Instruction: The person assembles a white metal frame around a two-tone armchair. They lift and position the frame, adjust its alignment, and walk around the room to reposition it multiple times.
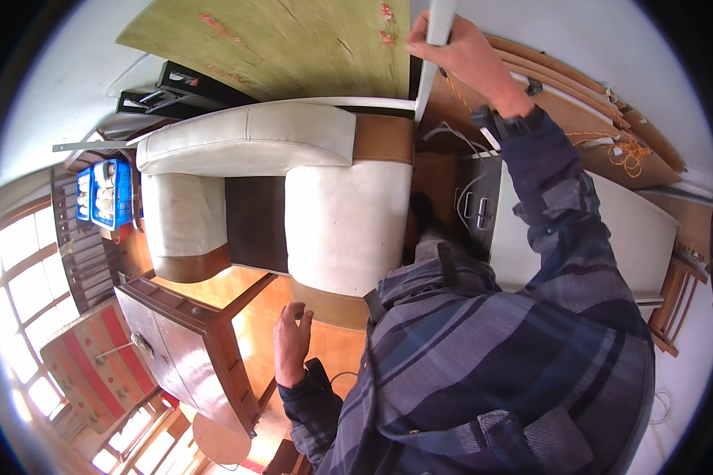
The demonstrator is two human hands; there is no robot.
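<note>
My right hand (471,59) is raised at the top and closed round an upright white post (441,25), its thumb on the near side. Beside that post stands a large green panel (293,36) with red floral marks. Below the panel is a cream and brown sofa (250,141) with a pale seat cushion (347,222). Down in front of the sofa, my left hand (292,342) hangs in the air with loosely curled fingers. It holds nothing and touches nothing that I can see.
A dark wooden table (178,348) and a striped red mat (99,360) are at the left, near bright windows. Blue baskets (111,194) sit behind them. On the right are a white-topped cabinet (610,226), flat cardboard (562,119) and orange cord (629,150).
</note>
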